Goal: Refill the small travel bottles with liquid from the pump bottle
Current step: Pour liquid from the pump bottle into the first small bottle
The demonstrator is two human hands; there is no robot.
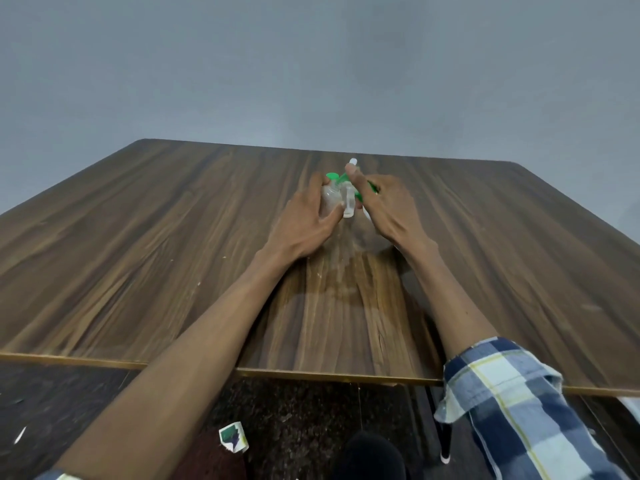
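A: What lies nearest?
B: A torn paper scrap (234, 441) on the dark speckled floor (294, 427), then the wood-grain counter (138, 244).
A: And the grips?
B: The left hand (304, 223) wraps a clear rounded small bottle (330, 199). The right hand (384, 209) pinches the green pump bottle (349, 178) just beside it, mid-counter.

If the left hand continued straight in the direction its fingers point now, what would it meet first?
The left hand already grips the clear small bottle; going on, it would likely press it into the pump bottle beside it, though depth is unclear.
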